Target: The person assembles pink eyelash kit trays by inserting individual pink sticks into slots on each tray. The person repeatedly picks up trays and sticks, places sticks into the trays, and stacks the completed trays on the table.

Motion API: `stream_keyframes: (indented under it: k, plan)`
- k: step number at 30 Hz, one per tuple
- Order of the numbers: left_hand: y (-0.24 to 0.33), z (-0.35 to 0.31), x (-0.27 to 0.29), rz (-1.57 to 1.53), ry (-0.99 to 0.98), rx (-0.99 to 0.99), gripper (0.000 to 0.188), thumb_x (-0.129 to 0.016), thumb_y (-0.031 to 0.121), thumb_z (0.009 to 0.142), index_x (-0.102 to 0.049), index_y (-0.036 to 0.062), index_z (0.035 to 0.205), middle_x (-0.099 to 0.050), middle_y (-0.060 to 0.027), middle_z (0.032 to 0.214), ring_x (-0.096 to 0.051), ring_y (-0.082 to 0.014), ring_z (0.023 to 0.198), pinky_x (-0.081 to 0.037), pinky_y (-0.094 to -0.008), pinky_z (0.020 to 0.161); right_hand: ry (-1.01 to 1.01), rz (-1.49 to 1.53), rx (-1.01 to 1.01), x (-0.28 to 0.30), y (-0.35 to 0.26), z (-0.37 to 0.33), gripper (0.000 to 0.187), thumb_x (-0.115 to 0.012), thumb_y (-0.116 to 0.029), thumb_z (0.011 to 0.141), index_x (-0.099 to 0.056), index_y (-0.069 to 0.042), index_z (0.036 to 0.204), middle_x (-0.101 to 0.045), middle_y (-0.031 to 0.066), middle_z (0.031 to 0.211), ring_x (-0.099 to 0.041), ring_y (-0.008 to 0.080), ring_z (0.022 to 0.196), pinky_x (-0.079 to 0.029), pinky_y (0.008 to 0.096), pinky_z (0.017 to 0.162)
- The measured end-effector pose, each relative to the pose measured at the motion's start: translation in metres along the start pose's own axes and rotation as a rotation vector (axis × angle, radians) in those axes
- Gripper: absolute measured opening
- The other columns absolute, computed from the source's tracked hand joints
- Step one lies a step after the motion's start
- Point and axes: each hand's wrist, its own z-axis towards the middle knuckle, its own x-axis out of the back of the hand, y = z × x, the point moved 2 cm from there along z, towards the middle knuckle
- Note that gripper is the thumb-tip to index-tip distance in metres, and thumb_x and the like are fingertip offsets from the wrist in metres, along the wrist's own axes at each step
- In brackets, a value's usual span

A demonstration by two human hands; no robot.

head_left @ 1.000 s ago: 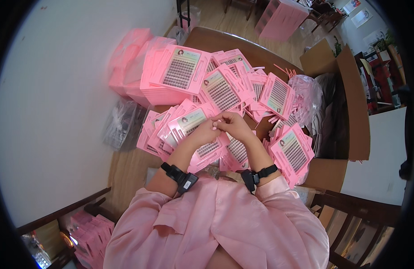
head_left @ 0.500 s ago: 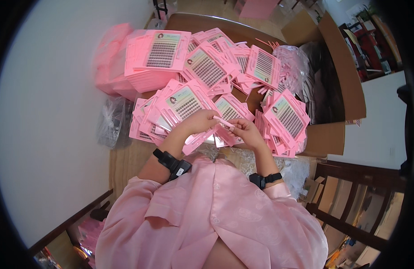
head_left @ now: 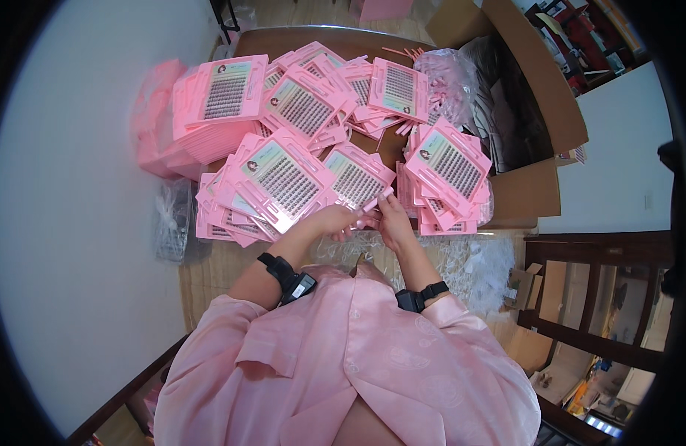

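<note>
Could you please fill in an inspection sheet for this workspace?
Surface: brown table, largely covered.
Job's things: flat pink rectangular plastic trays with dark lash rows, stacked at left, overlapping elsewhere.
Clutter: clear plastic bag with pink contents; white shredded material beyond the table's near edge.
Grip: bare left hand and bare right hand close together by the nearest trays; any hold unclear.
Cables: nothing seen.
Surroundings: open brown cardboard box right, pale wall left.
</note>
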Motion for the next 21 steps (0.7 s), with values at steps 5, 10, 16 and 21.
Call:
stream_keyframes:
  k: [5,10,16,21]
  plan:
    - [0.005,0.018,-0.034,0.397,0.542,-0.387,0.043,-0.076,0.04,0.083,-0.069,0.0041,0.105,-0.068,-0.0116,0.092,-0.066,-0.0251,0.08,-0.054,-0.0368,0.074,-0.09,-0.058,-0.075,0.032,-0.015,0.004,0.039,-0.054,-0.005,0.101,-0.049,-0.002,0.139,-0.063,0.0084,0.109,-0.064,0.0165,0.096,-0.056,0.0277,0.086]
    - [0.002,0.034,-0.071,0.804,0.68,-0.344,0.045,-0.082,0.026,0.071,-0.068,0.0061,0.109,-0.06,-0.0119,0.11,-0.056,-0.0327,0.107,-0.049,-0.042,0.091,-0.162,-0.004,-0.163,0.059,-0.028,-0.008,0.03,-0.059,-0.001,0.097,-0.06,0.007,0.126,-0.064,0.0091,0.112,-0.064,0.015,0.097,-0.055,0.0254,0.091]
    - [-0.017,0.035,-0.098,0.88,0.861,-0.242,0.026,-0.066,0.009,0.079,-0.067,0.0059,0.105,-0.06,-0.0088,0.11,-0.056,-0.0309,0.104,-0.052,-0.042,0.087,-0.125,-0.224,-0.109,0.063,-0.045,-0.02,0.026,-0.06,-0.004,0.098,-0.063,0.002,0.123,-0.066,0.003,0.097,-0.062,0.0101,0.085,-0.053,0.0217,0.077]
    - [-0.041,0.016,-0.107,0.843,0.892,-0.217,0.025,-0.062,0.004,0.079,-0.066,0.0059,0.103,-0.059,-0.009,0.111,-0.055,-0.0304,0.107,-0.051,-0.0419,0.09,-0.156,-0.71,0.245,0.057,-0.061,-0.021,0.023,-0.063,0.0,0.092,-0.065,0.002,0.115,-0.067,0.0031,0.092,-0.065,0.0084,0.084,-0.052,0.0226,0.076]
